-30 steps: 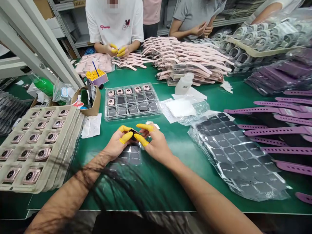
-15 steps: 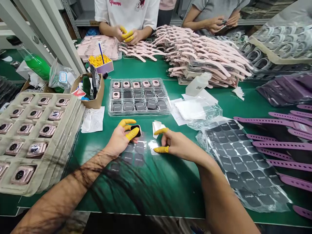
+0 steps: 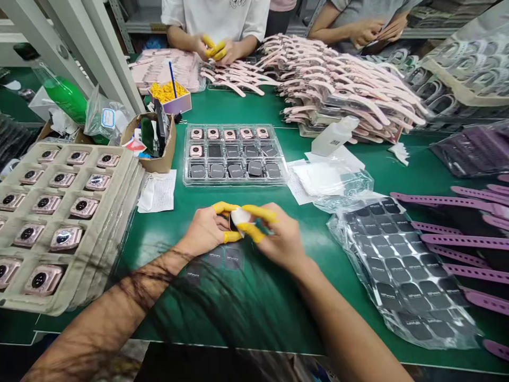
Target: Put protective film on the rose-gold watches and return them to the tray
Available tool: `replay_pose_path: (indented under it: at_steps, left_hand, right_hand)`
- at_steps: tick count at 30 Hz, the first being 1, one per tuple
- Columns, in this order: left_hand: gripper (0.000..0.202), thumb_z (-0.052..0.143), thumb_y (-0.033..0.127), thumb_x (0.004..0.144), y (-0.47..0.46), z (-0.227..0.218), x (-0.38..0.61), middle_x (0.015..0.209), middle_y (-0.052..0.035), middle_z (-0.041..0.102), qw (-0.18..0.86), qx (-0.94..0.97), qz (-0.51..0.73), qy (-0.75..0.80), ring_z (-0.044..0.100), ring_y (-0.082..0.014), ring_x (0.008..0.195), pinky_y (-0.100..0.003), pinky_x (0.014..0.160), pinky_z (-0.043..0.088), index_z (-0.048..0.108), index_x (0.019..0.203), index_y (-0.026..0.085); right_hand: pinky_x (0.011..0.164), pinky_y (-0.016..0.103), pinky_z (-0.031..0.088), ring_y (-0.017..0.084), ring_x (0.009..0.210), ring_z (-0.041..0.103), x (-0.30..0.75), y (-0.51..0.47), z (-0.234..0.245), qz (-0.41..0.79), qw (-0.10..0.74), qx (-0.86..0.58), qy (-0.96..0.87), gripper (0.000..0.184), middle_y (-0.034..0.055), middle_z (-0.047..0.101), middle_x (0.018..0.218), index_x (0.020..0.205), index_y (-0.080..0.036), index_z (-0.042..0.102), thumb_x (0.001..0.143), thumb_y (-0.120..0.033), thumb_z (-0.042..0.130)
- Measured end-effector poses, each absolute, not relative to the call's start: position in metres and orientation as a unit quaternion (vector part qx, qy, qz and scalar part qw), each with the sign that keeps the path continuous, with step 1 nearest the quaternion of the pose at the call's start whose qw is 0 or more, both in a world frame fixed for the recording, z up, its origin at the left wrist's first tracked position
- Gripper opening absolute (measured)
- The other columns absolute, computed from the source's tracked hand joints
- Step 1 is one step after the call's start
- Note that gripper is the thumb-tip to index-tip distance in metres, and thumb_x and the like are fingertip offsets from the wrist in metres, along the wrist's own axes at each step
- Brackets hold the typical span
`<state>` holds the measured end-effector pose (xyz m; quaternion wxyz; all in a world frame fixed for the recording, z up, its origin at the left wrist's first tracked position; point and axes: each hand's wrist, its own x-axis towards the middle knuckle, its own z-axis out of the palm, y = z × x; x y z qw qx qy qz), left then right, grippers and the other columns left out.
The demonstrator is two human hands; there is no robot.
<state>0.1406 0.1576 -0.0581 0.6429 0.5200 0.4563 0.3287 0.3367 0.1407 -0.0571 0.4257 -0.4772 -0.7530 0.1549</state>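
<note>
Broadly, a green table ran across the whole scene, with a person in a white shirt seated at its far side. A big heap of pink straps rose near that person, and a stack of moulded trays stood at the left, pinkish watch bodies sitting in the top one. To the right lay a crumpled plastic sheet covered in dark rounded squares, with purple straps fanned out just beside it.

Next in size came a clear tray beyond the hands: watch bodies filled its far row and the leftmost place of the middle row, while dark squares occupied the other compartments. A cardboard box of odds and ends stood left of it; a white bottle stood to its right.

Near the middle, the left hand was closed around a small watch — mostly covered, only a dark part showing. The right hand had its yellow-capped thumb and finger pinched on a white wipe — held up against the watch, above the table. Smaller dark squares lay flat below the hands.
</note>
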Motion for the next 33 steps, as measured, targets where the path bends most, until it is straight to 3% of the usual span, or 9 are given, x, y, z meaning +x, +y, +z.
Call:
replay_pose_path:
  at_steps: [4, 10, 13, 16, 18, 20, 23, 28, 33]
  left_hand:
    - [0.053, 0.086, 0.017, 0.057, 0.159, -0.058, 0.141, 0.072, -0.0026, 0.072, 0.628, 0.532, 0.322, 0.469, 0.069, -0.0186, 0.068, -0.027, 0.062, 0.054, 0.071, 0.108, 0.016]
    - [0.054, 0.085, 0.013, 0.055, 0.158, -0.055, 0.144, 0.075, -0.0033, 0.073, 0.63, 0.532, 0.313, 0.471, 0.069, -0.0184, 0.068, -0.028, 0.064, 0.054, 0.071, 0.107, 0.015]
    - [0.055, 0.089, 0.017, 0.054, 0.159, -0.054, 0.148, 0.07, -0.0035, 0.072, 0.604, 0.497, 0.338, 0.523, 0.07, -0.0196, 0.069, -0.029, 0.066, 0.054, 0.068, 0.105, 0.014]
    - [0.053, 0.089, 0.017, 0.058, 0.162, -0.056, 0.149, 0.086, -0.0065, 0.075, 0.575, 0.445, 0.41, 0.551, 0.072, -0.02, 0.077, -0.03, 0.071, 0.056, 0.065, 0.105, 0.015]
    - [0.053, 0.088, 0.013, 0.058, 0.163, -0.058, 0.148, 0.097, -0.0081, 0.074, 0.56, 0.41, 0.46, 0.554, 0.072, -0.0197, 0.081, -0.031, 0.075, 0.056, 0.063, 0.105, 0.015]
    - [0.054, 0.088, 0.01, 0.058, 0.165, -0.059, 0.145, 0.098, -0.0092, 0.074, 0.559, 0.388, 0.487, 0.547, 0.071, -0.0194, 0.081, -0.032, 0.077, 0.056, 0.062, 0.104, 0.014]
    - [0.051, 0.087, 0.007, 0.059, 0.165, -0.059, 0.141, 0.096, -0.0087, 0.073, 0.575, 0.378, 0.495, 0.53, 0.07, -0.0186, 0.082, -0.032, 0.079, 0.055, 0.061, 0.104, 0.014]
    - [0.056, 0.088, 0.004, 0.053, 0.165, -0.049, 0.141, 0.091, -0.0065, 0.073, 0.619, 0.366, 0.444, 0.534, 0.069, -0.0164, 0.081, -0.031, 0.08, 0.056, 0.062, 0.102, 0.013]
    - [0.054, 0.087, 0.005, 0.056, 0.164, -0.045, 0.142, 0.091, -0.0066, 0.072, 0.629, 0.365, 0.434, 0.532, 0.068, -0.0145, 0.08, -0.029, 0.079, 0.055, 0.062, 0.103, 0.012]
  right_hand:
    - [0.066, 0.033, 0.05, 0.018, 0.076, 0.061, 0.321, 0.134, -0.059, 0.108, 0.419, -0.469, -0.77, 0.01, 0.0047, 0.066, 0.082, 0.095, -0.025, 0.071, 0.091, -0.026, 0.061]
    - [0.067, 0.031, 0.05, 0.016, 0.076, 0.06, 0.333, 0.144, -0.069, 0.128, 0.387, -0.481, -0.776, 0.011, 0.0042, 0.065, 0.083, 0.094, -0.025, 0.071, 0.093, -0.029, 0.061]
    - [0.076, 0.039, 0.05, 0.023, 0.088, 0.059, 0.342, 0.146, -0.066, 0.049, 0.336, -0.582, -0.739, 0.014, 0.0111, 0.064, 0.093, 0.093, -0.021, 0.072, 0.092, -0.03, 0.061]
    - [0.079, 0.048, 0.05, 0.029, 0.095, 0.058, 0.334, 0.125, -0.06, 0.0, 0.375, -0.574, -0.728, 0.016, 0.014, 0.061, 0.1, 0.101, -0.024, 0.07, 0.087, -0.032, 0.068]
    - [0.076, 0.045, 0.054, 0.027, 0.092, 0.061, 0.318, 0.105, -0.059, 0.112, 0.379, -0.479, -0.784, 0.026, 0.0089, 0.065, 0.097, 0.113, -0.031, 0.065, 0.087, -0.029, 0.069]
    - [0.084, 0.049, 0.055, 0.029, 0.104, 0.063, 0.3, 0.089, -0.063, 0.203, 0.311, -0.392, -0.841, 0.042, 0.0076, 0.07, 0.111, 0.128, -0.035, 0.056, 0.088, -0.032, 0.068]
    - [0.092, 0.052, 0.054, 0.031, 0.116, 0.063, 0.283, 0.081, -0.072, 0.217, 0.291, -0.36, -0.86, 0.044, 0.0069, 0.074, 0.114, 0.131, -0.035, 0.056, 0.089, -0.031, 0.068]
    - [0.075, 0.042, 0.054, 0.025, 0.093, 0.067, 0.278, 0.085, -0.075, 0.143, 0.288, -0.412, -0.853, 0.025, 0.007, 0.076, 0.098, 0.112, -0.024, 0.067, 0.089, -0.015, 0.062]
    - [0.068, 0.037, 0.046, 0.021, 0.077, 0.059, 0.28, 0.088, -0.072, 0.086, 0.312, -0.396, -0.859, 0.036, 0.0037, 0.07, 0.078, 0.105, -0.02, 0.069, 0.08, 0.0, 0.055]
